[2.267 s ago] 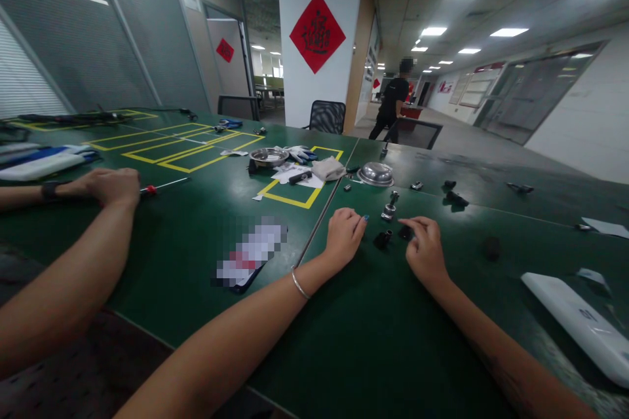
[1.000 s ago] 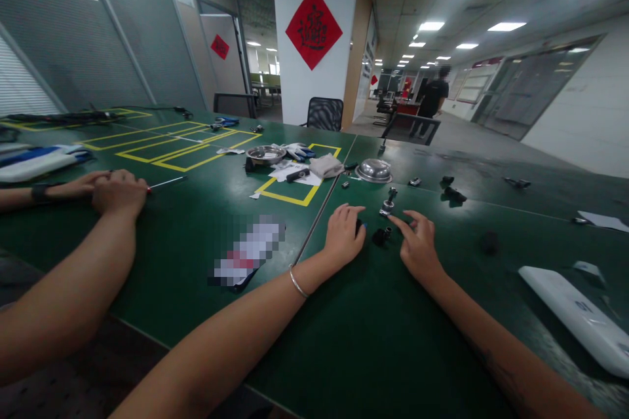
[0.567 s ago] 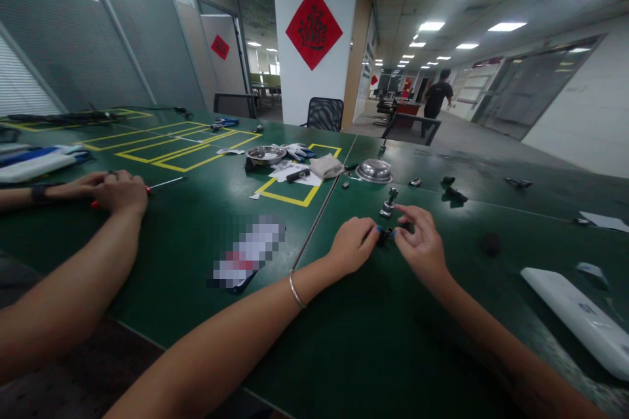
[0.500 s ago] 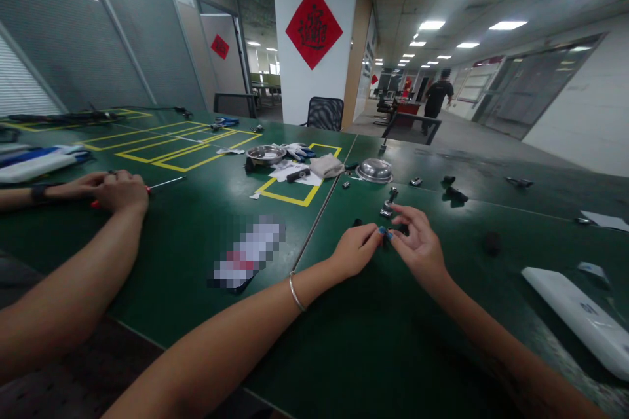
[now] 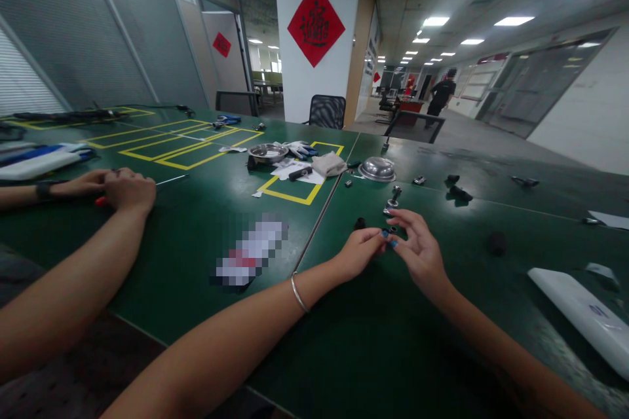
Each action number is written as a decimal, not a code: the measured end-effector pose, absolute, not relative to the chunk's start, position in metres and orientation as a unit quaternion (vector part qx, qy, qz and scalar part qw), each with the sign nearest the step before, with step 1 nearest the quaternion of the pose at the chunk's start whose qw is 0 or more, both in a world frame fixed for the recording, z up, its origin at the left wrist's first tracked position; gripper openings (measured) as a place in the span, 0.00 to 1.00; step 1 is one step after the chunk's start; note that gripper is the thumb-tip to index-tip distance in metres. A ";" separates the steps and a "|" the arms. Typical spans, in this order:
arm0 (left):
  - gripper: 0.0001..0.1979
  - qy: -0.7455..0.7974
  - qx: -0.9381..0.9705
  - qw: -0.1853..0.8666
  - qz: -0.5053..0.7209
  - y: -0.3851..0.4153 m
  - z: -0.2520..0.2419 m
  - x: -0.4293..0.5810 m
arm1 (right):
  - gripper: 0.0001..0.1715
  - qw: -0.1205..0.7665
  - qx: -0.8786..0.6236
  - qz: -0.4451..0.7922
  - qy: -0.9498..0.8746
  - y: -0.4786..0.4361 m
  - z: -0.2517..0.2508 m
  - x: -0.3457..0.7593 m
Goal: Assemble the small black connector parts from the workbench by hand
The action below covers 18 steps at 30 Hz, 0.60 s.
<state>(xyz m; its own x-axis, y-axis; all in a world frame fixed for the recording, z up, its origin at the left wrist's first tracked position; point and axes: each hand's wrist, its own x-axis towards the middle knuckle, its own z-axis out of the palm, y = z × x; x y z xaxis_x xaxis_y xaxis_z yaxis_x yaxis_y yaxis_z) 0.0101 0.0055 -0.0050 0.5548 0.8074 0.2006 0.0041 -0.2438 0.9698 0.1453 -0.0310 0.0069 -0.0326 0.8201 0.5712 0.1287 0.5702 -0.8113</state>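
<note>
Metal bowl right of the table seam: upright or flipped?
Flipped: the metal bowl shows its rounded underside on top, wide rim down on the table.

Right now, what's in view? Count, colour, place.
Table: 1, green, foreground
Dark fitting: 1, black, centre right
Metal fitting: 1, silver, beyond it
Loose parts: several, black, right
Phone: 1, dark, centre left
Bowls: 2, silver, middle
Cloth: 1, beige, between them
Case: 1, white, right
Co-worker's hands: 2, black wristband, left
Screwdriver: 1, red, left
Chairs: several, black, background
Signs: several, red, background
Left hand: 1, blue nails, at dark fitting
Right hand: 1, blue nails, likewise
</note>
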 end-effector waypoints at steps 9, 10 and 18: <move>0.11 0.322 0.737 0.456 0.381 0.004 0.001 0.006 | 0.22 0.574 -0.388 0.206 -0.691 -0.021 0.008 0.159; 0.09 0.337 0.747 0.419 0.390 0.004 0.003 0.005 | 0.23 0.556 -0.413 0.149 -0.705 -0.017 0.007 0.165; 0.18 0.502 0.817 0.104 0.265 0.015 -0.006 -0.005 | 0.23 0.185 -0.528 -0.148 -0.815 0.003 -0.023 0.203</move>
